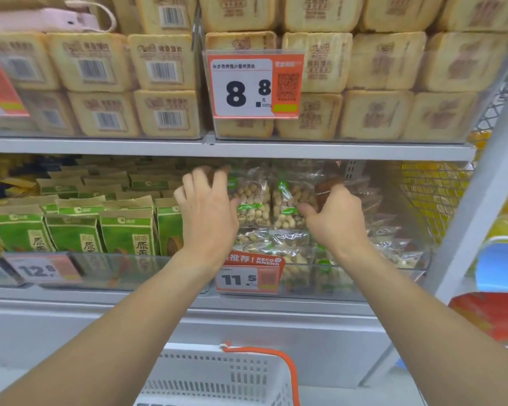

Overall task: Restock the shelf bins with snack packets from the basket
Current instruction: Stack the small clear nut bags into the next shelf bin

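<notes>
- Both hands are up in the clear bin (364, 269) on the lower shelf, at about 12 o'clock from the basket (217, 376), working on the peanut packets (272, 206).
- Progress, as far as I can judge: the bin already has a decent pile of packets lying flat at the bottom, plus two standing up at the back. So restocking looks well underway, maybe close to done for this bin.
- The basket only shows its white rim and orange handle at the bottom edge, and no packets are visible in the part you can see. Can't tell if any are left in there.
- Left hand (208, 212): fingers curled over the top left corner of the left standing packet, touching it. It looks like a light hold or a nudge, but whether it's a real grip is hard to say, it's a bit blurry.
- Right hand (335, 221): fingers pinched on the right edge of the right standing packet, thumb at 9 o'clock pressing the front.
- The two packets sit right between the hands, upright, side by side, touching.
- The green bags (126, 232) at 9 o'clock look full, and so do the boxes (384, 63) on the shelf above.
</notes>
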A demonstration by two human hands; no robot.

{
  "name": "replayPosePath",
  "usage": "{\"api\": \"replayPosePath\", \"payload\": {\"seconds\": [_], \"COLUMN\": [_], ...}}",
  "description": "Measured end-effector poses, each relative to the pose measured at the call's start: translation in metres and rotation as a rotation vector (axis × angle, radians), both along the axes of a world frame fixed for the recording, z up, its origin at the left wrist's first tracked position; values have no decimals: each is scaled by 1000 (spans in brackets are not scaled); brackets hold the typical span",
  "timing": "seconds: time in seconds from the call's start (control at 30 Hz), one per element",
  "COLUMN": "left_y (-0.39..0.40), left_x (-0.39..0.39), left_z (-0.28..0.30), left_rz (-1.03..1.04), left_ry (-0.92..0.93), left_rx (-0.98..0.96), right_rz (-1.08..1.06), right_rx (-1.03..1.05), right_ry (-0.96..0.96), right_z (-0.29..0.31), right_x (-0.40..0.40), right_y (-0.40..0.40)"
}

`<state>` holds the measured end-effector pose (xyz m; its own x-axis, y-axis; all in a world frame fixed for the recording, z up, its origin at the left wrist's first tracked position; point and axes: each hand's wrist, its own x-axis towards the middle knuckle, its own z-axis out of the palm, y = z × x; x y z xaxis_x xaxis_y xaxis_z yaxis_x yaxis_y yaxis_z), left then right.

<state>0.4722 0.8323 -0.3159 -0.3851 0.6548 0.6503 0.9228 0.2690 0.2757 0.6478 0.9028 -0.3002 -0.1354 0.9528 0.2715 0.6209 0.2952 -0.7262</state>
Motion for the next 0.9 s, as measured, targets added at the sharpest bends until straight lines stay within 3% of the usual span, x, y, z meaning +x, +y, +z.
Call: {"api": "replayPosePath", "payload": {"seconds": [0.17,0.27,0.37,0.57,0.7,0.8,0.9], "left_y": [2,1,1,9,7,-1,-9], "left_x": [1,1,3,-3,-2,4,19], "left_z": [4,7,6,10,18,23,23], "left_rz": [-196,-197,-196,-185,-187,-119,-129], "left_ry": [33,3,-6,-67,-70,62,64], "left_rx": [-115,-133,-158,-254,-324,-404,-381], "right_rz": [-12,89,219,236,300,306,276], "right_rx": [121,168,132,54,54,69,183], "right_ry": [-100,-93,-247,-359,-330,-251,-218], "right_z": [-7,-8,-11,-10,-12,-12,-7], "right_x": [-7,-14,-20,-27,-19,-6,5], "right_y": [0,0,8,18,23,21,15]}}
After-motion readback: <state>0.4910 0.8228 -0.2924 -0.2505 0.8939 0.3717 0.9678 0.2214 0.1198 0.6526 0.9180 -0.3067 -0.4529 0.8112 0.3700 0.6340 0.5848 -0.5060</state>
